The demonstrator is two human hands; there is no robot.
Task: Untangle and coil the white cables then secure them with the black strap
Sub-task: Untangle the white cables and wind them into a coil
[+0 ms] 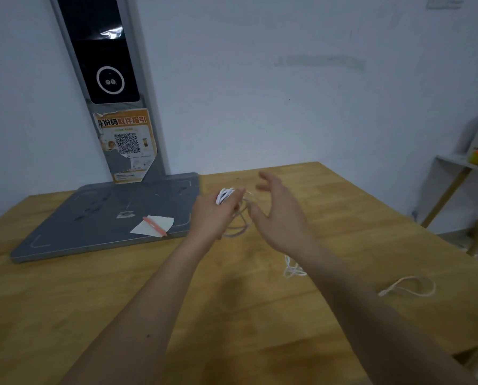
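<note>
We are extending both forearms over the wooden table (pixel 343 195). Our left hand (pixel 214 212) is gripping the white cables (pixel 224 196); our right hand (pixel 276 215) is hovering beside it, fingers spread.

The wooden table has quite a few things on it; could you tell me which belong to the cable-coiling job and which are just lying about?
Job:
- white cable bundle, gripped by the left hand
- right hand, open beside it
- loose white cable
- white cable loop

Lying about:
- grey scanner base
- pink pen
- paper slip

No black strap shows.
</note>
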